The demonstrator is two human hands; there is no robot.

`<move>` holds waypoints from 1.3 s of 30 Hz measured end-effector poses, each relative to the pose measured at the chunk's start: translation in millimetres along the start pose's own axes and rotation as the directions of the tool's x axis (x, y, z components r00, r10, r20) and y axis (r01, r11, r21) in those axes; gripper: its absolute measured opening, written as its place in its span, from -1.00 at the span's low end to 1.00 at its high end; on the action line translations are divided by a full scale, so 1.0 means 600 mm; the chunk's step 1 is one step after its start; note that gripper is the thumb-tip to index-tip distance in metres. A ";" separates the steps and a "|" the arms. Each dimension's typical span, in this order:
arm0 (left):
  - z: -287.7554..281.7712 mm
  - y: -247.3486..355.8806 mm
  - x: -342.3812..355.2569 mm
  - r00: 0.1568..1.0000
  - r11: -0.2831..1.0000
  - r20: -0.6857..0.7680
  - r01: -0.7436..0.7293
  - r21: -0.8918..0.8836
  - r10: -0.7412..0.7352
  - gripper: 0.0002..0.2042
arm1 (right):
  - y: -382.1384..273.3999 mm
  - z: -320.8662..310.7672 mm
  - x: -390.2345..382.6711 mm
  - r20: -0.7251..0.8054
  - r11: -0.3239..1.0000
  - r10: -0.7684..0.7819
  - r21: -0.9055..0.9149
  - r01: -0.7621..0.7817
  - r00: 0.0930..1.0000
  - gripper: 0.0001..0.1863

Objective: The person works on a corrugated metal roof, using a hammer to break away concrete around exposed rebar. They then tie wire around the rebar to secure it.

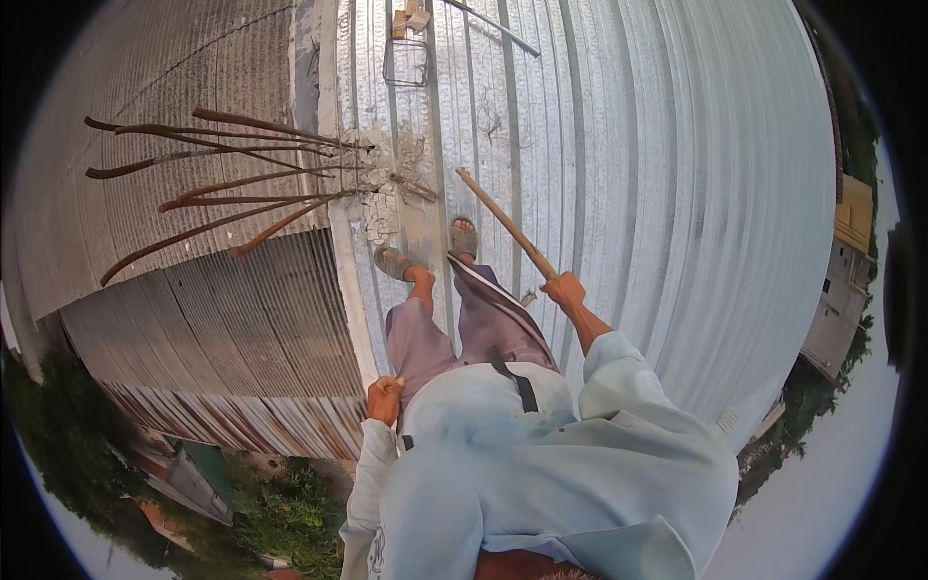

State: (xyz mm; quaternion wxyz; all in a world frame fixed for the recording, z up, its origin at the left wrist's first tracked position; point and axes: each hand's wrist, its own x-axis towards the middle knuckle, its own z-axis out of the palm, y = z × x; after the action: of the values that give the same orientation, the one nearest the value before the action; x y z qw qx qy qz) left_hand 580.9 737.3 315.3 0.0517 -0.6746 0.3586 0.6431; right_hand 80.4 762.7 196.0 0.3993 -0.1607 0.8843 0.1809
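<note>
My right hand grips the near end of a long wooden stick, which slants up and left over the metal sheeting. My left hand is closed beside my left thigh, against the edge of my trousers; whether it holds anything is hidden. My sandalled feet stand on pale ribbed roofing beside broken concrete. Several rusty bent rebars stick out leftward from that concrete, and a short piece lies just above my feet.
Weathered corrugated roofing fills the left, past a pale ledge. A few bricks, a bent wire frame and a metal bar lie at the top. Trees and buildings show beyond the roof edges.
</note>
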 end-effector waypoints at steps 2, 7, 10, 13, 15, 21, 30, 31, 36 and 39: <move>0.002 0.067 -0.035 0.988 0.932 0.156 0.067 -0.356 -0.011 -0.82 | -0.033 0.011 0.066 0.036 0.998 -0.047 0.043 0.045 0.998 -0.36; 0.044 0.128 0.043 0.899 0.983 0.433 -0.018 0.181 -0.063 -0.74 | -0.123 0.061 0.276 -0.069 0.986 -0.145 0.070 0.150 0.987 -0.41; 0.073 0.135 0.195 0.960 0.891 0.279 -0.138 0.433 0.013 -0.74 | -0.171 0.102 0.387 -0.158 0.970 -0.195 0.113 0.214 0.968 -0.45; 0.104 0.165 0.395 0.985 0.898 0.086 -0.169 0.407 0.147 -0.75 | -0.216 0.157 0.491 -0.215 0.959 -0.201 0.155 0.237 0.956 -0.46; 0.113 0.174 0.534 0.968 0.912 0.015 -0.240 0.332 0.249 -0.76 | -0.236 0.213 0.556 -0.242 0.946 -0.218 0.186 0.266 0.945 -0.47; 0.169 0.233 0.836 0.937 0.935 -0.029 -0.348 -0.069 0.347 -0.76 | -0.239 0.386 0.654 -0.256 0.947 -0.114 0.265 0.183 0.960 -0.54; 0.095 0.391 1.397 0.932 0.848 -0.190 -0.361 -0.388 0.310 -0.40 | -0.213 0.606 0.735 -0.308 0.899 -0.197 0.322 0.297 0.931 -0.63; 0.083 0.425 1.445 0.916 0.790 -0.342 -0.364 -0.492 0.209 -0.37 | -0.216 0.622 0.755 -0.310 0.878 -0.257 0.321 0.355 0.915 -0.63; 0.078 0.554 1.579 0.897 0.446 -0.426 -0.432 -0.784 0.120 -0.35 | -0.205 0.671 0.809 -0.228 0.871 -0.343 0.286 0.399 0.911 -0.59; 0.015 0.557 1.647 0.814 0.324 -0.518 -0.581 -0.747 0.263 -0.58 | -0.213 0.647 0.832 -0.191 0.833 -0.521 0.100 0.544 0.832 -0.55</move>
State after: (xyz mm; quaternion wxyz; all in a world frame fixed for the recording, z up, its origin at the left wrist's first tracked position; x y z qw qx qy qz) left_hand 306.0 83.0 -449.7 -0.5331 -0.5696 0.1393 0.6099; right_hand 72.4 754.3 -448.9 0.3745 -0.3842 0.8437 -0.0180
